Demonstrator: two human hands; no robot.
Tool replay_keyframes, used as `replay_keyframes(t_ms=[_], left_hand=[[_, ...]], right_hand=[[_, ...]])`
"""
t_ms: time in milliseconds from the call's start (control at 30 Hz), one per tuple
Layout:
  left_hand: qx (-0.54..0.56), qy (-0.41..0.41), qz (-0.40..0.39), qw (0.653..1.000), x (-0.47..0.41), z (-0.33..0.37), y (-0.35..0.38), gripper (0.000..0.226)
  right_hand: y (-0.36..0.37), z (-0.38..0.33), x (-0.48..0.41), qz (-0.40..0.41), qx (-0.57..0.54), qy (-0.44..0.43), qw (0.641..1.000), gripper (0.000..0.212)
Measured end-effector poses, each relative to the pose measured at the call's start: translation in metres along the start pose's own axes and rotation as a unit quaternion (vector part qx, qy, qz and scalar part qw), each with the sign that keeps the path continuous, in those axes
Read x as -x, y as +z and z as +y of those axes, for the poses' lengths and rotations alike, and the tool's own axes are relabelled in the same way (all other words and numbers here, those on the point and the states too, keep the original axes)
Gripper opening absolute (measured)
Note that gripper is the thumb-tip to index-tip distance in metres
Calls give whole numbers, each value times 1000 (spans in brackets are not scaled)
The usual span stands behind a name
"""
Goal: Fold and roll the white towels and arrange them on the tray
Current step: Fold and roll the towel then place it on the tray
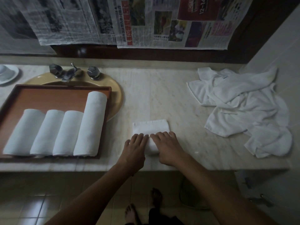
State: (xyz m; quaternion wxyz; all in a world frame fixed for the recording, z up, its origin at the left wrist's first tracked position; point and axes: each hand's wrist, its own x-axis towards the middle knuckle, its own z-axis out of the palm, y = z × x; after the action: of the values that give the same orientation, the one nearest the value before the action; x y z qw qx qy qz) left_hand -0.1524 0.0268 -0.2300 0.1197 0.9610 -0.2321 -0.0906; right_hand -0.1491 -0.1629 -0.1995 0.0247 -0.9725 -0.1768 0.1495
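A folded white towel (150,127) lies on the marble counter near its front edge, its near end rolled up. My left hand (134,151) and my right hand (168,149) lie side by side on that roll, fingers spread over it and pressing down. The wooden tray (48,95) stands to the left over the sink and holds several rolled white towels (65,132) side by side, the rightmost one longer. A heap of loose white towels (243,108) lies at the counter's right end.
The sink basin (116,95) with a metal tap (70,73) sits behind the tray. A white dish (8,73) is at the far left. Newspaper sheets (146,21) hang over the wall behind. A tiled wall bounds the counter on the right.
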Motion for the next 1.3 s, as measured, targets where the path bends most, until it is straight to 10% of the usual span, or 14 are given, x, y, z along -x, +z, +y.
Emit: replay_keyframes(t_ms=[400, 733, 933, 1300], left_hand=[[97, 79, -28, 992, 42, -4, 5, 61], [131, 28, -85, 987, 19, -10, -14, 57], [230, -54, -70, 969, 14, -13, -13, 70], [475, -295, -6, 829, 24, -7, -8, 60]], right_hand=[[-2, -5, 25, -162, -55, -6, 985, 79], [22, -25, 70, 125, -131, 33, 983, 81], [41, -31, 61, 94, -56, 29, 994, 105], [12, -8, 9, 28, -2, 29, 999, 113]])
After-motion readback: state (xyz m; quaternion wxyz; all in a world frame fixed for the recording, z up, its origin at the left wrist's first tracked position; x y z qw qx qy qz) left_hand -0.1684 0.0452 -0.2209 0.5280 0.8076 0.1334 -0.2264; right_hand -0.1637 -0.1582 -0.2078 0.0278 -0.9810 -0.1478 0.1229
